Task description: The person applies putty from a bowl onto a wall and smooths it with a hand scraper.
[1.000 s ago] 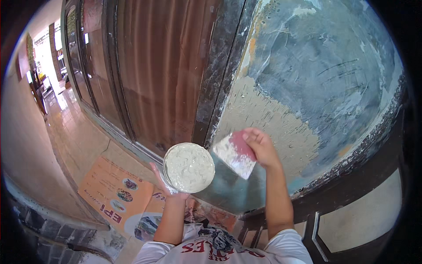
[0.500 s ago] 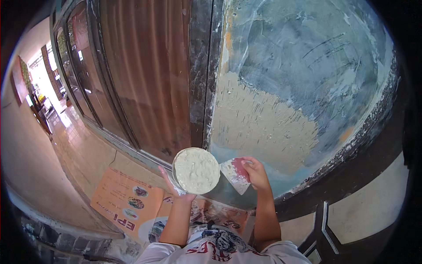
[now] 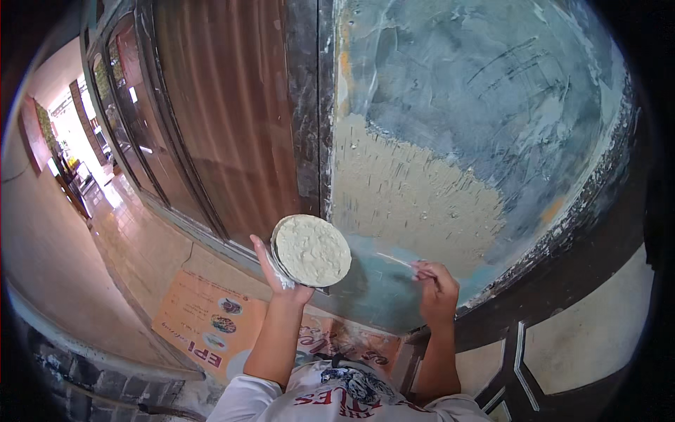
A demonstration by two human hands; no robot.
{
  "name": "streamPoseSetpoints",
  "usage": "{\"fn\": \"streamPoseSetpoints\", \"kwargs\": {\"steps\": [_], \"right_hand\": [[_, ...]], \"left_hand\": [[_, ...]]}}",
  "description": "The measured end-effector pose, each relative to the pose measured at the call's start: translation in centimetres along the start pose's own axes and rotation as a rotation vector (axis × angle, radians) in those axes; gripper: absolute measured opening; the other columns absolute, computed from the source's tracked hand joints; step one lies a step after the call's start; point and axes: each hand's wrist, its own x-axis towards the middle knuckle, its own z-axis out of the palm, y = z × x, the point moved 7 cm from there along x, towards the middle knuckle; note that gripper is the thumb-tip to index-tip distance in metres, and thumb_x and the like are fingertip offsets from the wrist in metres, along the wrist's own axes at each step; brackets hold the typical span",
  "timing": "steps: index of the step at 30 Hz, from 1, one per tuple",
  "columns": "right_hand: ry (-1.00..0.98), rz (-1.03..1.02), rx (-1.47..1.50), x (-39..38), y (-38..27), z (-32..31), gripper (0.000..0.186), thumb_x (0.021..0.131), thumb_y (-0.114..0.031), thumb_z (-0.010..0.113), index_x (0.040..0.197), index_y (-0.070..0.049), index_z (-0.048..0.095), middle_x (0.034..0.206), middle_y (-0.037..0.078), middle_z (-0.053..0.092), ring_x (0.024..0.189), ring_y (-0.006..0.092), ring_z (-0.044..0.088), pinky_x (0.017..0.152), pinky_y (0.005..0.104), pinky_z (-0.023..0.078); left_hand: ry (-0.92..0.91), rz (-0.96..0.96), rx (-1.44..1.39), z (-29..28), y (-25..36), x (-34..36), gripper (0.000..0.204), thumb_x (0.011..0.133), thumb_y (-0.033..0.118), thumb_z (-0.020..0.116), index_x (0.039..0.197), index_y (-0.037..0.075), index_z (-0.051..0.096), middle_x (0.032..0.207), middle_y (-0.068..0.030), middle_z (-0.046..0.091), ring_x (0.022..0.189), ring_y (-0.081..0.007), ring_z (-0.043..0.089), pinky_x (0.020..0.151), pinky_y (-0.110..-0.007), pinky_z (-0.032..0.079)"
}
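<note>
My left hand (image 3: pixel 287 290) supports a round tub (image 3: pixel 275 243) from below and the left side, its fingers wrapped partly out of sight behind it. Pale, lumpy putty (image 3: pixel 311 250) fills the tub nearly to the rim. White smears show on that hand. In front of the wall's lower part, my right hand (image 3: pixel 439 287) grips a putty knife (image 3: pixel 395 259), seen almost edge-on as a thin line pointing left. I cannot tell whether the blade touches the wall. Above it, a beige putty patch (image 3: pixel 415 197) covers part of the blue-grey wall (image 3: pixel 450 91).
Left of the wall stands a dark wooden frame (image 3: pixel 306 105) beside a window with a brown curtain (image 3: pixel 218 119). An orange printed banner (image 3: pixel 200 316) lies on the floor below. Dark trim (image 3: pixel 548 281) borders the wall at lower right. A bright passage opens far left.
My right hand has moved right and slightly down, and the putty knife has turned from its broad face to its thin edge. The tub has risen slightly and tilted.
</note>
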Motion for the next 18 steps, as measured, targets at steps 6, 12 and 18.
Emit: {"fn": "streamPoseSetpoints", "kwargs": {"steps": [6, 12, 18], "right_hand": [[-0.284, -0.42, -0.223, 1.2, -9.4, 0.2, 0.033, 0.07, 0.006, 0.063, 0.099, -0.005, 0.073, 0.101, 0.009, 0.073, 0.098, 0.0333, 0.065, 0.087, 0.039, 0.053], [-0.42, -0.431, -0.223, 1.3, -9.7, -0.5, 0.037, 0.068, 0.002, 0.064, 0.102, -0.007, 0.074, 0.108, 0.003, 0.072, 0.109, 0.0311, 0.06, 0.092, 0.0391, 0.05], [-0.539, -0.467, -0.334, 1.3, -9.1, -1.3, 0.04, 0.065, 0.0, 0.064, 0.103, -0.006, 0.074, 0.108, 0.002, 0.071, 0.111, 0.0297, 0.058, 0.096, 0.0369, 0.048]], "left_hand": [[-0.107, -0.017, 0.034, 3.4, -1.7, 0.1, 0.093, 0.088, 0.083, 0.035, 0.134, 0.004, 0.055, 0.132, -0.0159, 0.061, 0.118, -0.0341, 0.061, 0.1, -0.049, 0.05], [-0.162, -0.065, -0.009, 4.8, -3.7, -0.1, 0.097, 0.088, 0.083, 0.036, 0.137, 0.001, 0.052, 0.137, -0.0199, 0.057, 0.12, -0.0379, 0.059, 0.102, -0.053, 0.049], [-0.091, -0.098, 0.007, 5.3, -6.1, -0.8, 0.096, 0.088, 0.083, 0.034, 0.135, 0.001, 0.054, 0.133, -0.0196, 0.06, 0.118, -0.037, 0.061, 0.1, -0.052, 0.05]]}}
